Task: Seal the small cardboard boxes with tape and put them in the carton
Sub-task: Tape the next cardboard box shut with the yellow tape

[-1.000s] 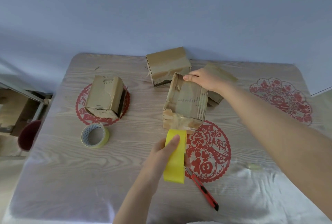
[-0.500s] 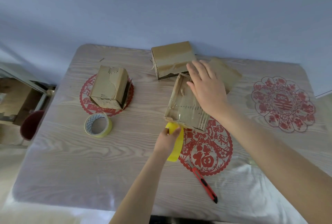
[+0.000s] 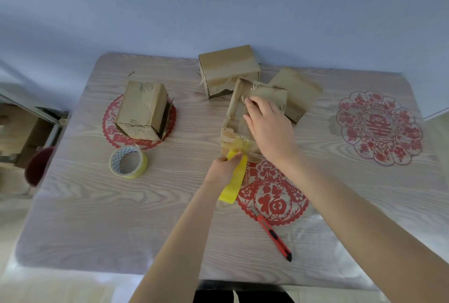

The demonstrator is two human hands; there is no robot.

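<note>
Worn, torn-edged box (image 3: 236, 110); right hand (image 3: 269, 129) flat on top, fingers straight; left hand (image 3: 222, 167) grips yellow roll (image 3: 233, 182) at box's near end.

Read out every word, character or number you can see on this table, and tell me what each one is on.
"福": in the middle of the near paper-cut.
Character in the middle of the right paper-cut: looks like "囍", but too blurred to be sure.
Dark print along the top of the left box: too small and blurred to read.
Nothing else is readable.
</note>
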